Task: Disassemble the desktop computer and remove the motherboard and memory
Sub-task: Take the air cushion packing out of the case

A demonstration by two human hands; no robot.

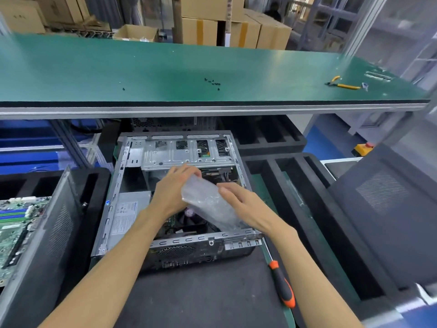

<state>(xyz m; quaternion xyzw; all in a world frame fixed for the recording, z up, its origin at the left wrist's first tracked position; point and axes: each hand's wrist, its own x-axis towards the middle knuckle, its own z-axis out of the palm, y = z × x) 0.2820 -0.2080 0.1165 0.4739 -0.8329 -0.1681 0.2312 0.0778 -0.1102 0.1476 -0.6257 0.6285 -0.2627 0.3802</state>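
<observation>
My left hand (173, 188) curls round the upper end of a crinkled, clear plastic bag (208, 204); my right hand (241, 204) rests on its right edge, fingers nearly straight. The bag's long axis runs from upper left to lower right, over the open computer case (132, 162). That bare metal case lies on its side on a dark mat, long axis running away from me, drive cage at the far end and a grey power supply (125, 214) at left. The bag and hands hide much of the inside. An orange-and-black screwdriver (282, 284) lies to the right. A removed green motherboard (16, 223) sits far left. On the green worktop (165, 72) beyond lie small black screws (212, 82) and yellow-handled cutters (341, 83).
</observation>
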